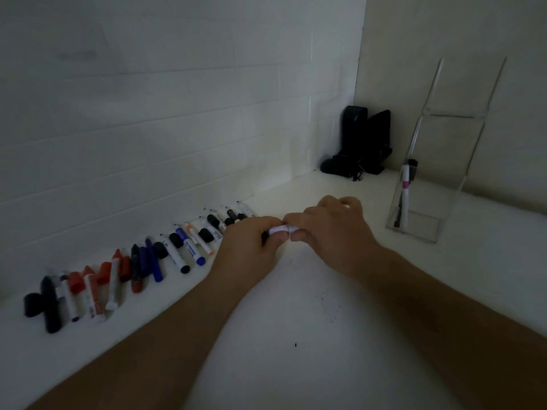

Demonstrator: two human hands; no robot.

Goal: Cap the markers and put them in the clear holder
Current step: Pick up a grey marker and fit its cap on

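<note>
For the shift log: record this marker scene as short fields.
left hand: left hand grips a white marker
right hand: right hand grips the same marker's other end
holder: clear holder stands at right against the wall, at least one capped marker upright inside
remaining: row of markers and caps lying along the brick wall
corner: black object, kind unclear
</note>
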